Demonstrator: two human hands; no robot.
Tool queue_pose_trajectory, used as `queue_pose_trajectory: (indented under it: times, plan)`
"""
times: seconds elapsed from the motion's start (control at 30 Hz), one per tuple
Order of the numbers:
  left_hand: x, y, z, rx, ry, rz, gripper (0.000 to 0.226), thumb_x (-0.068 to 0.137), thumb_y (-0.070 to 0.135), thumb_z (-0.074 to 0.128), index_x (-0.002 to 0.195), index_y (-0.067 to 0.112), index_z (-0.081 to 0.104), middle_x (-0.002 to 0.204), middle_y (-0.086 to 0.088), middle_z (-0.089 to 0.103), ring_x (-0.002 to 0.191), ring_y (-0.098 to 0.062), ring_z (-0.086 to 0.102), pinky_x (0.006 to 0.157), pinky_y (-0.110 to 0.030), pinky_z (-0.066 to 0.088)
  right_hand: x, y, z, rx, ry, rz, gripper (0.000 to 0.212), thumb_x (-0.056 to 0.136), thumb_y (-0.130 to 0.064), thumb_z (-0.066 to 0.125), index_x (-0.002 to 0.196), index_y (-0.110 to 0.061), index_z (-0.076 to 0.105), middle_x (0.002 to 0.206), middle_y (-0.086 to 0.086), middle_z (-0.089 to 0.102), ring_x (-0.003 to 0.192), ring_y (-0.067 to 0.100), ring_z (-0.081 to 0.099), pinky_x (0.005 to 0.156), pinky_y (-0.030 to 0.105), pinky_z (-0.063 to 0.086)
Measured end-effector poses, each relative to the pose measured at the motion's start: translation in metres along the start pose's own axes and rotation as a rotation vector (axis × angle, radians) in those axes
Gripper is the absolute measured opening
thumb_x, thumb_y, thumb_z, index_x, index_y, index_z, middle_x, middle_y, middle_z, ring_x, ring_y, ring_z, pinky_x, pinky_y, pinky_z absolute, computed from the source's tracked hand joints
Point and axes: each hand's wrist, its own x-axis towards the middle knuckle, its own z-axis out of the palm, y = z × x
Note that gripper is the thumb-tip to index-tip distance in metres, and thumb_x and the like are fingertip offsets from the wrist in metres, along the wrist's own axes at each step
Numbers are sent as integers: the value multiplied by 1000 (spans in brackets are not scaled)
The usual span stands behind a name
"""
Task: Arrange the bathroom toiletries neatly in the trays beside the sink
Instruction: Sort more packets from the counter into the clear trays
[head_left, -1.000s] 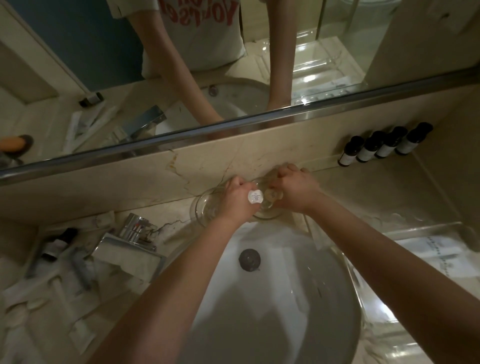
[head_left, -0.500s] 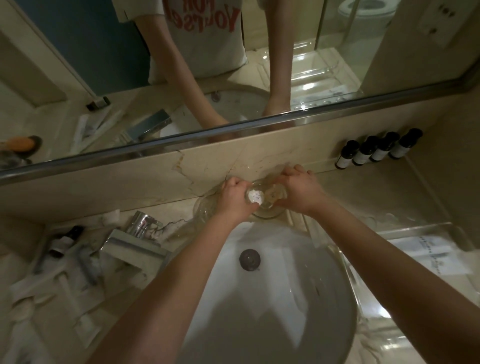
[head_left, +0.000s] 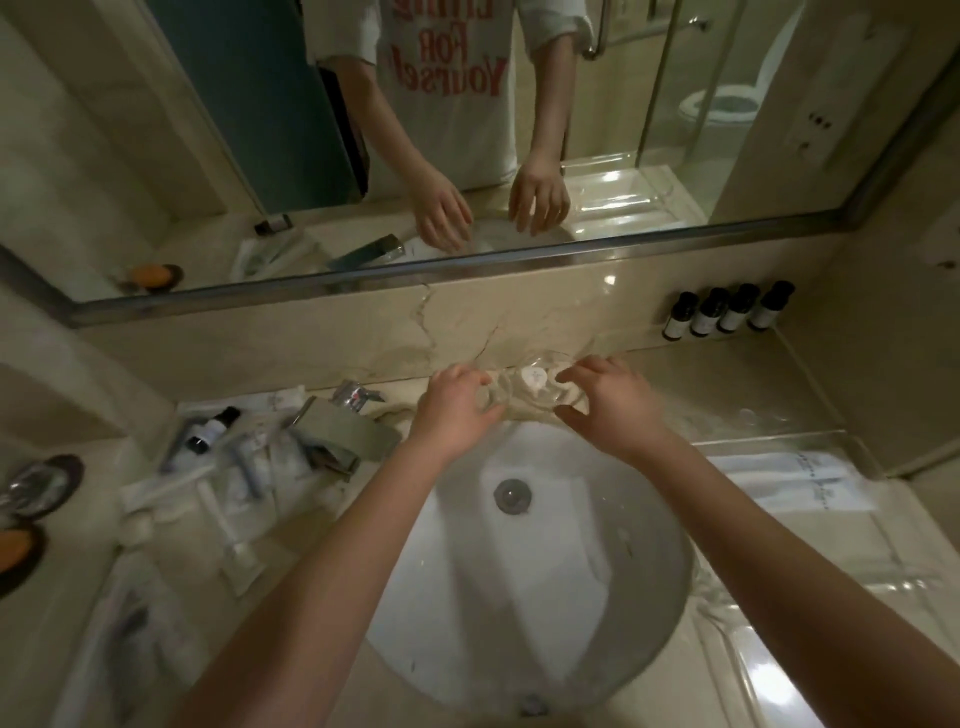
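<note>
- nearest us lay the white sink, its drain toward the back of the bowl, and our two bare forearms reached over it.
- on the desk left of the sink, loose toiletries lay scattered: wrapped sachets, small tubes and a dark bottle lying on its side, close by the tap.
- right of the sink stood a clear tray with flat white packets in it.
- behind the sink, our left hand and right hand sat either side of a clear glass dish, fingers spread and curved at its rim; we could not tell whether they gripped it.
- a small round white item lay in the dish between the hands.
- farther back, four dark bottles stood upright in a row against the wall, under the mirror.
</note>
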Motion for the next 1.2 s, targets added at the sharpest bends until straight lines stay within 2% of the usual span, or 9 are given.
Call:
queue_pose_trajectory:
  times: [0.2,0.33,0.63,0.77,0.87,0.97,1.07,1.2]
  plan:
    - [-71,-37,-25,-70,48,-60,41,84,25,64,120,7,58,127,-14,54,122,-31,47,103,-33,36,-50,-60,7,42,0,-78,39,85,-33,62,121,-19,59,124,3,59,114,27,52,91,36,43]
    - [-122,-72,-36,-79,49,-148,42,85,29,63,122,10,57,129,-10,53,121,-28,47,102,-34,38,-73,-105,27,88,-58,-167,37,86,-31,62,121,-18,60,124,2,60,114,28,53,91,37,44]
    - [-235,-196,-46,-68,23,-483,40,86,32,61,120,12,58,127,-9,55,118,-28,51,99,-36,43,-96,-222,95,87,-316,-393,39,89,-32,57,126,-21,55,125,3,58,113,25,53,93,38,46]
    - [-271,-246,-55,-114,63,-683,42,87,30,62,123,11,56,128,-11,55,114,-26,54,93,-34,46,-91,-267,131,104,-460,-429,43,87,-31,59,128,-18,53,122,5,59,113,25,54,94,38,46]
    - [-293,-278,-57,-102,47,-761,44,88,31,59,127,11,53,130,-10,54,117,-27,53,97,-36,44,-89,-295,157,98,-561,-425,49,86,-31,59,132,-17,49,124,8,57,114,27,53,95,39,47]
    - [-305,-303,-56,-89,43,-821,37,84,36,57,114,14,57,117,-9,61,101,-25,60,85,-39,53,-88,-321,182,87,-643,-424,55,87,-33,58,137,-16,42,130,11,54,117,29,51,96,40,46]
    - [-304,-313,-53,-104,54,-849,37,84,39,54,112,15,57,114,-8,62,97,-24,61,83,-40,54,-85,-344,200,19,-562,-421,59,88,-38,54,140,-17,35,133,11,47,119,31,46,95,44,46]
    - [-291,-321,-57,11,156,-810,44,91,40,47,125,11,51,130,-11,51,118,-27,48,100,-38,41,-68,-366,212,-35,-312,-297,57,87,-34,54,137,-14,34,133,12,42,120,32,42,93,43,43]
